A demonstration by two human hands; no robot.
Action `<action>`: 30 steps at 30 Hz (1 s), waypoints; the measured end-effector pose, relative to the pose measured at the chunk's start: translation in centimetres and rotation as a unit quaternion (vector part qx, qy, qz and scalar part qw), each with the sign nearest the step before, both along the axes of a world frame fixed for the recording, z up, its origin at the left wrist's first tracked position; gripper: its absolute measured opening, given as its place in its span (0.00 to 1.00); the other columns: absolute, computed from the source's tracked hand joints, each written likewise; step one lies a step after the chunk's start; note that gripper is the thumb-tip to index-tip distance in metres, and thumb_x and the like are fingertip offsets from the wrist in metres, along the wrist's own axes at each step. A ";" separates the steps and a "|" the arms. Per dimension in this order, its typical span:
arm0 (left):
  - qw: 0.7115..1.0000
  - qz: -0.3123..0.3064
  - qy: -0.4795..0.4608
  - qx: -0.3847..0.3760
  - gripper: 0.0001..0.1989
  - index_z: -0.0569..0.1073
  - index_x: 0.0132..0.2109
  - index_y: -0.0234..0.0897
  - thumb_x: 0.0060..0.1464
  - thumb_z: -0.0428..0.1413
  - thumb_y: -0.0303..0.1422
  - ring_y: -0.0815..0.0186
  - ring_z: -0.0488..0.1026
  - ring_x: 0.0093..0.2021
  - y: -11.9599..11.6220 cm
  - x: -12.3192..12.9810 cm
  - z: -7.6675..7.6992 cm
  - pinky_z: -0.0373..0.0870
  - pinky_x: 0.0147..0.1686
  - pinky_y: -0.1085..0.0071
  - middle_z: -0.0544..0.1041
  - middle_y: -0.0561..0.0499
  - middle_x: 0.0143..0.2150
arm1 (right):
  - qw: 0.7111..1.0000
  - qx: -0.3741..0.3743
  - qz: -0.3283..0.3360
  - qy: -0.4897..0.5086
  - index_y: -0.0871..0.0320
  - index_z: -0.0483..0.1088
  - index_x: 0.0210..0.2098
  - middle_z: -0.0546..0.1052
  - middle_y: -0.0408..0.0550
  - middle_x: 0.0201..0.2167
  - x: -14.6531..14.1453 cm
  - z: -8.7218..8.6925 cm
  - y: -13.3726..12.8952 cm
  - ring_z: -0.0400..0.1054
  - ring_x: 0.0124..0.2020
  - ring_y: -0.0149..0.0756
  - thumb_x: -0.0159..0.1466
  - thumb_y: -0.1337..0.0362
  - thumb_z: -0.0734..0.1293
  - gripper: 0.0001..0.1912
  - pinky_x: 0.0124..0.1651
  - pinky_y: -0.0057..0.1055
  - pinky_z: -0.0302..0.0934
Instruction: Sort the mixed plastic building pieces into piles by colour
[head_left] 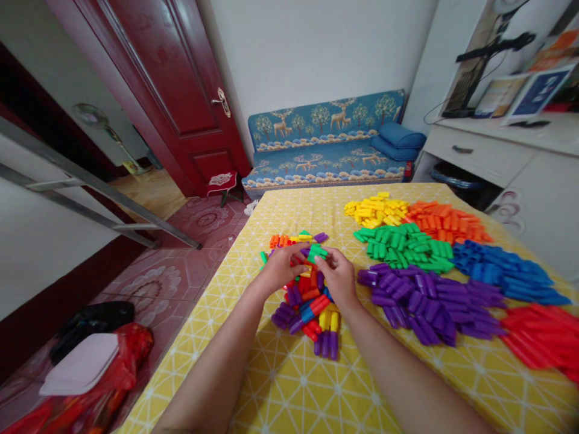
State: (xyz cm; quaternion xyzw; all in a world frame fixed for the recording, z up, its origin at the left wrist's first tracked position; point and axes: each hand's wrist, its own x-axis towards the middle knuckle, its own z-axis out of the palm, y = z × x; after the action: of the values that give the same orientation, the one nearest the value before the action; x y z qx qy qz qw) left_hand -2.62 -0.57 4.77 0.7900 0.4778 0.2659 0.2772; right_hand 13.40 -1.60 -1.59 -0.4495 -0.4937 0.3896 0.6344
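A mixed heap of small plastic tube-shaped pieces (312, 308) in red, purple, blue, yellow and orange lies on the yellow patterned tablecloth (289, 386). Above its far part, my right hand (338, 276) is closed on a few green tube pieces (318, 252), pinched between thumb and fingers. My left hand (284, 266) comes in from the other side, its thumb and index finger apart and curved. Its index fingertip is close to a purple piece beside the green ones; whether they touch is unclear. Both hands partly hide the heap.
Sorted piles lie to the right: yellow (377, 210), orange (447, 222), green (402, 247), blue (502, 270), purple (429, 301) and red (543, 337). Behind the table stands a blue patterned sofa (316, 160). A ladder (90, 175) leans at left; bags (136, 355) lie on the floor.
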 end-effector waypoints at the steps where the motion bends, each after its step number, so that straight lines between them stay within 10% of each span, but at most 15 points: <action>1: 1.000 0.004 0.012 0.006 0.26 0.73 0.55 0.38 0.47 0.61 0.27 0.66 0.75 0.35 0.0 0.0 0.0 0.72 0.37 0.71 0.79 0.50 0.38 | 1.000 -0.004 -0.017 0.021 0.58 0.72 0.40 0.77 0.45 0.33 0.4 0.0 0.3 0.70 0.33 0.34 0.56 0.57 0.70 0.15 0.36 0.30 0.65; 8: 0.989 -0.066 0.116 0.061 0.20 0.78 0.46 0.37 0.42 0.60 0.22 0.60 0.75 0.43 -0.3 -0.2 0.0 0.71 0.45 0.68 0.79 0.47 0.45 | 0.946 -0.070 -0.124 0.293 0.59 0.67 0.29 0.70 0.36 0.21 3.8 1.4 2.7 0.67 0.22 0.24 0.47 0.60 0.75 0.16 0.28 0.23 0.64; 14: 0.979 -0.068 0.169 0.086 0.26 0.77 0.48 0.38 0.41 0.53 0.18 0.59 0.74 0.48 -0.3 0.0 -0.3 0.69 0.49 0.67 0.79 0.46 0.47 | 0.902 -0.007 -0.186 0.391 0.55 0.62 0.31 0.73 0.40 0.29 6.9 2.9 3.7 0.74 0.34 0.28 0.55 0.61 0.70 0.11 0.44 0.31 0.70; 23: 0.990 -0.013 0.105 0.088 0.14 0.77 0.47 0.38 0.55 0.52 0.26 0.60 0.74 0.46 -0.1 0.5 -0.7 0.68 0.48 0.67 0.80 0.47 0.45 | 0.964 -0.076 -0.101 0.236 0.55 0.66 0.38 0.75 0.52 0.41 6.6 2.0 3.2 0.73 0.42 0.37 0.57 0.46 0.62 0.20 0.40 0.35 0.71; 30: 0.998 0.017 -0.040 0.035 0.13 0.77 0.47 0.36 0.58 0.52 0.32 0.60 0.76 0.46 0.3 0.6 -0.8 0.69 0.48 0.66 0.81 0.47 0.44 | 0.987 -0.032 0.146 -0.056 0.57 0.75 0.42 0.79 0.48 0.38 1.4 2.3 0.9 0.72 0.37 0.36 0.51 0.56 0.73 0.20 0.40 0.33 0.67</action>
State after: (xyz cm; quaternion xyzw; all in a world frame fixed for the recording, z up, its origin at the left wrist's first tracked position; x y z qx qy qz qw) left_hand -2.03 -0.25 3.95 0.7799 0.4698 0.3186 0.2637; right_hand 14.76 -0.65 0.69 -0.4133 -0.5763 0.4679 0.5274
